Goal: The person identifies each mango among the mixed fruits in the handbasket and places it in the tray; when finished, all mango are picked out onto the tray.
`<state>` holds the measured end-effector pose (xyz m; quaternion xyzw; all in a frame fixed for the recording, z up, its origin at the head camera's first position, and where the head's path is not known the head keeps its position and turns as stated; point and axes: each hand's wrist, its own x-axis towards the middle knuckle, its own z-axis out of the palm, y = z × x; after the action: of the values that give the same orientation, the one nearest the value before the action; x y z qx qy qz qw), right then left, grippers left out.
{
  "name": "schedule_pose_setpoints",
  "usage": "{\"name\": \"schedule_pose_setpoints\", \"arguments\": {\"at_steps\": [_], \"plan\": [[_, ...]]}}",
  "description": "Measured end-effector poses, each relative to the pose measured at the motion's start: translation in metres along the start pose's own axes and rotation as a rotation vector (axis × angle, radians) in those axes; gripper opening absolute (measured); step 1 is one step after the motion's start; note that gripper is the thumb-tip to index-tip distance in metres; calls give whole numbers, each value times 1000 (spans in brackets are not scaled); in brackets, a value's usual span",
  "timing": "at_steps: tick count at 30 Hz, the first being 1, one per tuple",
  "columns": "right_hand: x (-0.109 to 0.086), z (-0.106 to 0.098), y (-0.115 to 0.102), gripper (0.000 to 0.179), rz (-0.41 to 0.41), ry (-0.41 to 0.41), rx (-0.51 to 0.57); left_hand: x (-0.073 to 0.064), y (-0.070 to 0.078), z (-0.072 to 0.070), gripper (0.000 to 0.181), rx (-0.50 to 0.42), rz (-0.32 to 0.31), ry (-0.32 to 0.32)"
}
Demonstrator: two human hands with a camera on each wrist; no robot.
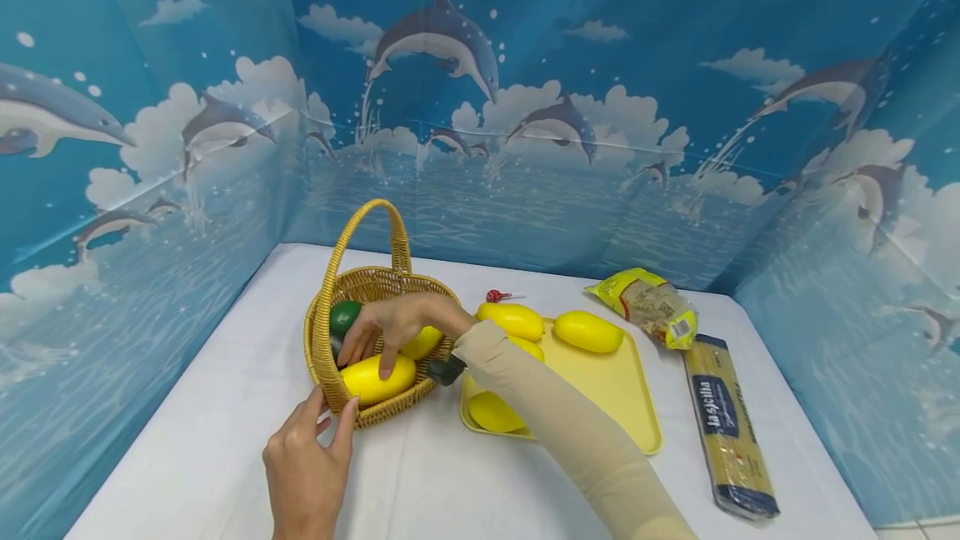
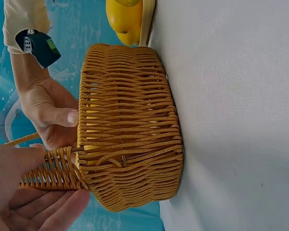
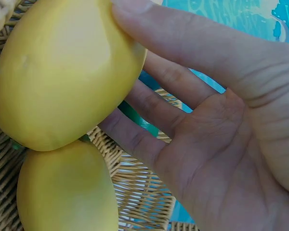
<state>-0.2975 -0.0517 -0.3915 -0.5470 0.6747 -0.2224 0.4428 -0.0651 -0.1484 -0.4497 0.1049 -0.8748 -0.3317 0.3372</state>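
Note:
A wicker basket [image 1: 397,411] with a tall arched handle stands at the left of the table. Inside it, my right hand [image 1: 393,323] holds a yellow mango [image 1: 367,382] against the front left wall, thumb on top and fingers along the far side. Another yellow mango [image 3: 67,192] lies right by it in the basket, and a dark green fruit [image 1: 344,317] shows at the back left. With thumb and fingers on either side, my left hand [image 1: 311,457] grips the foot of the basket handle [image 2: 58,168].
Right of the basket is a yellow tray [image 1: 607,390] with several yellow mangoes [image 1: 588,332], partly hidden by my right forearm. A red lollipop [image 1: 495,296] lies behind it. Farther right are a yellow-green plastic bag [image 1: 652,307] and a spaghetti pack [image 1: 731,432]. Dolphin-printed curtains [image 1: 480,165] surround the table.

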Motion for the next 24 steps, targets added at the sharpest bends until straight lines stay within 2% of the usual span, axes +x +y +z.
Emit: {"name": "schedule_pose_setpoints", "arguments": {"at_steps": [6,14,24], "plan": [[-8,-2,-5,58,-20,62,-3,-1,-1,0,36,-1,6,10],[-28,-9,-13,57,-94,144,-7,-1,1,0,36,2,-10,8],[-62,-12,-29,58,-59,212,-74,-1,5,-1,37,24,-28,-4]]}}
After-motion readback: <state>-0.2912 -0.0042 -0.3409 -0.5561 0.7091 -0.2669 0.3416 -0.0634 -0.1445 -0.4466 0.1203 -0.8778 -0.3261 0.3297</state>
